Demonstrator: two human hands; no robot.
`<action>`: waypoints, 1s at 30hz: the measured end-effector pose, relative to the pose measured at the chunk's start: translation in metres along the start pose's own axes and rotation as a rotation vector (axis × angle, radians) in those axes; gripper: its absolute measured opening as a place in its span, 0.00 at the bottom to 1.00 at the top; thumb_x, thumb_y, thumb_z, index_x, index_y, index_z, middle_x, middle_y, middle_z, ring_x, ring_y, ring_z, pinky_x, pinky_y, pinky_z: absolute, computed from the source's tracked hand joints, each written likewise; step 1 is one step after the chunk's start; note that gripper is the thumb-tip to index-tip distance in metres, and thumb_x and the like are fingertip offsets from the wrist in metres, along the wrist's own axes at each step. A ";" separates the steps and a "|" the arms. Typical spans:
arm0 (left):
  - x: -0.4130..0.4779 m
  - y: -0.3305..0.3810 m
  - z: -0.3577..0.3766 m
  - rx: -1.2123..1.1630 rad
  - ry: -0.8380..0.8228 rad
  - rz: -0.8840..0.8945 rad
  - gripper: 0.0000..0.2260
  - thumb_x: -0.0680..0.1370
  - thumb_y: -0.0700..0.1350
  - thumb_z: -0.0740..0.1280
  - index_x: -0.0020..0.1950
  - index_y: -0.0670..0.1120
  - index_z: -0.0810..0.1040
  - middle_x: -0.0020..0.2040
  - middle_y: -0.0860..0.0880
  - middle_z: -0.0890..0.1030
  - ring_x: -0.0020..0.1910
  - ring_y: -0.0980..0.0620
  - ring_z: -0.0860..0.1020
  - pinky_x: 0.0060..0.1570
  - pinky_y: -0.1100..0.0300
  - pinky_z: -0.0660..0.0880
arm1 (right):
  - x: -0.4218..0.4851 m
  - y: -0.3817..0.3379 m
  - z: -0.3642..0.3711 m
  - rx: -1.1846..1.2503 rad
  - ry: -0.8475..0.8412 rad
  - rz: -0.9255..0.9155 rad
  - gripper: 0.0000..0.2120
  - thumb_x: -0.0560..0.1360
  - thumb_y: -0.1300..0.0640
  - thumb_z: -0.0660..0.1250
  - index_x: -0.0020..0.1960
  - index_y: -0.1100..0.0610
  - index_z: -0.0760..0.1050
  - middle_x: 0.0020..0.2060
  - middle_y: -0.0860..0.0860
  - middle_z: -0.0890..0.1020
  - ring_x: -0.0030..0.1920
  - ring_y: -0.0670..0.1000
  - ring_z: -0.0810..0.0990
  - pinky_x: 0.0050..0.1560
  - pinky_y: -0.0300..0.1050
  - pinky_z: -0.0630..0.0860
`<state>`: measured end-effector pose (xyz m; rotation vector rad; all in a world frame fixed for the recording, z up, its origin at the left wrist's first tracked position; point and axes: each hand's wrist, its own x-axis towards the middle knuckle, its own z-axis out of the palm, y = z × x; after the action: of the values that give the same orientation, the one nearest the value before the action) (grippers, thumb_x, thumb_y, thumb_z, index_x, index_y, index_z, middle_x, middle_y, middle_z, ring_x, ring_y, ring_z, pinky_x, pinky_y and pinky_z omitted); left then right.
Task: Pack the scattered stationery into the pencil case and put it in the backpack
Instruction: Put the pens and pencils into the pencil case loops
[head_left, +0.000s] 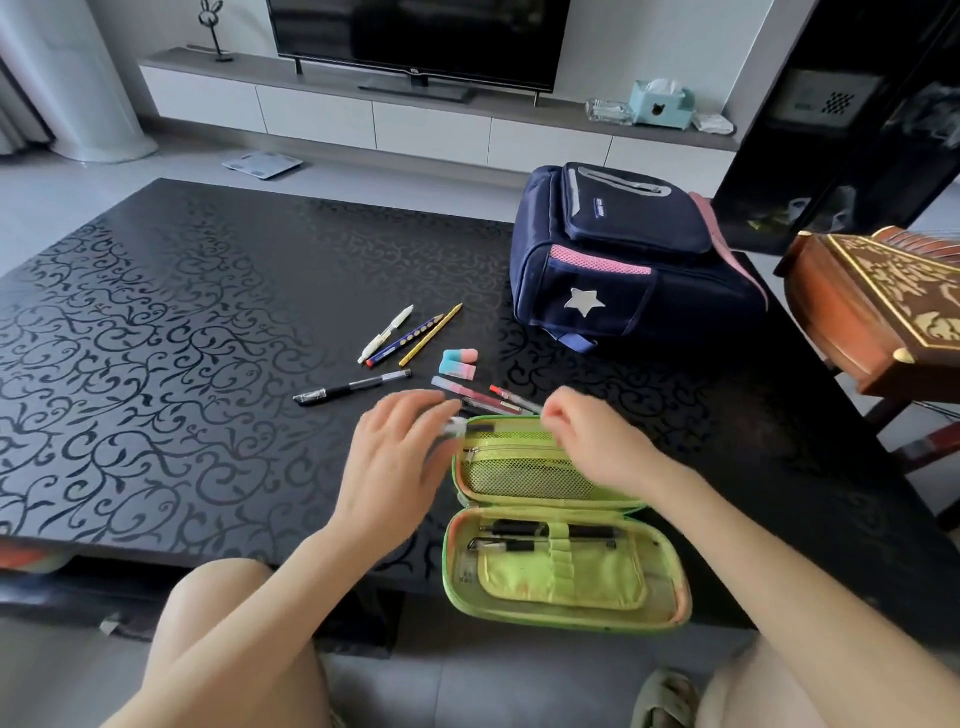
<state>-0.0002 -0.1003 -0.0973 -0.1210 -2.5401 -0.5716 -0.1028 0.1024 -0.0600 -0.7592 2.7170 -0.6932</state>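
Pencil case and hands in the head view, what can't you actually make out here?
- Left hand: motion-blurred, so its grip on the clear pen at the green pencil case rim is unclear.
- Right hand: closed fingers hide whether it holds anything.
- Red pens: near ends covered by both hands.
- Navy backpack: logo text too small; main opening is not visible.
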 end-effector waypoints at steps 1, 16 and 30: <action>-0.004 0.007 0.002 -0.016 -0.048 0.052 0.13 0.78 0.49 0.60 0.58 0.46 0.77 0.55 0.49 0.80 0.56 0.49 0.75 0.54 0.55 0.71 | -0.018 -0.005 0.005 0.108 -0.045 -0.025 0.07 0.80 0.59 0.56 0.46 0.54 0.71 0.37 0.47 0.75 0.34 0.45 0.71 0.35 0.40 0.66; -0.078 0.002 0.019 -0.167 -0.199 -0.139 0.05 0.72 0.43 0.71 0.47 0.49 0.84 0.37 0.54 0.75 0.38 0.53 0.70 0.42 0.72 0.65 | -0.098 0.077 0.070 0.105 0.314 -0.025 0.07 0.77 0.60 0.64 0.44 0.59 0.80 0.40 0.50 0.79 0.42 0.49 0.76 0.42 0.44 0.74; -0.048 0.041 0.056 -0.166 -0.306 -0.005 0.05 0.69 0.47 0.73 0.44 0.49 0.84 0.38 0.53 0.81 0.42 0.50 0.77 0.47 0.59 0.66 | -0.099 0.075 0.072 0.024 0.339 -0.046 0.06 0.75 0.63 0.65 0.44 0.58 0.80 0.41 0.48 0.79 0.43 0.49 0.76 0.44 0.40 0.72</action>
<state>0.0219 -0.0387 -0.1498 -0.2811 -2.7829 -0.8205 -0.0275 0.1849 -0.1502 -0.7607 2.9920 -0.9404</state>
